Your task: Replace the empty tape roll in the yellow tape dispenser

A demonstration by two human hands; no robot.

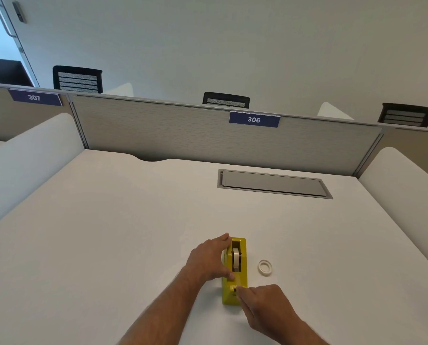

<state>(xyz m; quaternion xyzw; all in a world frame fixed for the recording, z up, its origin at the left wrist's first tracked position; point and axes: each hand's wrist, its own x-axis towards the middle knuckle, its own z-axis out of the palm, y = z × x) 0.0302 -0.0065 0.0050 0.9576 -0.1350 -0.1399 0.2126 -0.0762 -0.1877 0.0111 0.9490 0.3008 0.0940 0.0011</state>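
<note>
Both hands on yellow tape dispenser (234,272), lower centre.
Left hand (209,257) grips its side; right hand (262,301) pinches at cutter end; empty tape roll (265,267) just right.

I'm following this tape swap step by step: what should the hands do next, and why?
Probably draw the tape end onto the cutter: a roll already sits in the yellow dispenser, the left hand steadies it, the right hand is at its cutter end.
</note>
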